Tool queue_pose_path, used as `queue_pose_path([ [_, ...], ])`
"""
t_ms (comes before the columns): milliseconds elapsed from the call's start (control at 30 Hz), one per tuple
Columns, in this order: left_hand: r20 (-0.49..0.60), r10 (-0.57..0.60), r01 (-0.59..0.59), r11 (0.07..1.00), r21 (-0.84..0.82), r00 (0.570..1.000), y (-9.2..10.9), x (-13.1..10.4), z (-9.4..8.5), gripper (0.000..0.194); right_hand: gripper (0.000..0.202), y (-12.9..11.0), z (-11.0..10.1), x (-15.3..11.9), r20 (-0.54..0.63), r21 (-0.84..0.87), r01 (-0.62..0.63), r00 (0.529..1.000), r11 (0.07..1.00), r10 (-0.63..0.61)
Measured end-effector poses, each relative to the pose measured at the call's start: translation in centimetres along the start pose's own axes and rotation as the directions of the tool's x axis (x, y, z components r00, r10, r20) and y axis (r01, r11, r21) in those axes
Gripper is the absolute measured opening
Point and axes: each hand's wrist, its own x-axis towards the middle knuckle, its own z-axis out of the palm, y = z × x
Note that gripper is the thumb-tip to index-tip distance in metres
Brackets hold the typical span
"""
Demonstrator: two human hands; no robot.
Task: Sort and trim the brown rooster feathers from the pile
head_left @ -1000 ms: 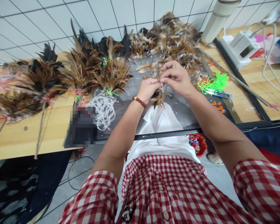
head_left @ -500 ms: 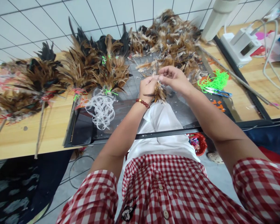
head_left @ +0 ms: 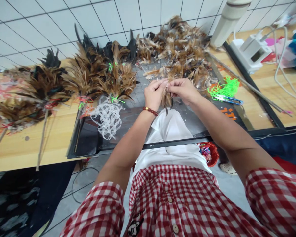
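The feather bunch [head_left: 166, 100] – probably light, soft and easily bent – is pinched by the left hand [head_left: 154, 94] and right hand [head_left: 184, 90] at its upper end, seemingly best gripped there.

LANE: bare strip of glass panel [head_left: 131, 114] between white ribbon tangle [head_left: 108, 118] and left hand [head_left: 154, 93] | FAR: loose feather heap [head_left: 185, 49] blocks | LEFT: tied feather bunches [head_left: 119, 79] crowd the way | RIGHT: green cords [head_left: 226, 87], blue-handled snips [head_left: 229, 99], slanting stick [head_left: 252, 85] obstruct
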Motion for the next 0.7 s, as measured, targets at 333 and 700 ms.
queue_pose_path([
  [333,0.018,-0.066,0.067,0.998,-0.009,0.998,-0.3,0.0,0.0,0.018,0.042,1.1,0.4,0.6,0.002,0.088,0.016,1.000,0.996,-0.016],
  [700,-0.013,-0.011,0.011,1.000,0.016,1.000,0.9,-0.1,-0.4,0.017,0.039,-0.4,0.3,0.0,0.072,0.212,0.004,0.997,0.977,-0.020],
])
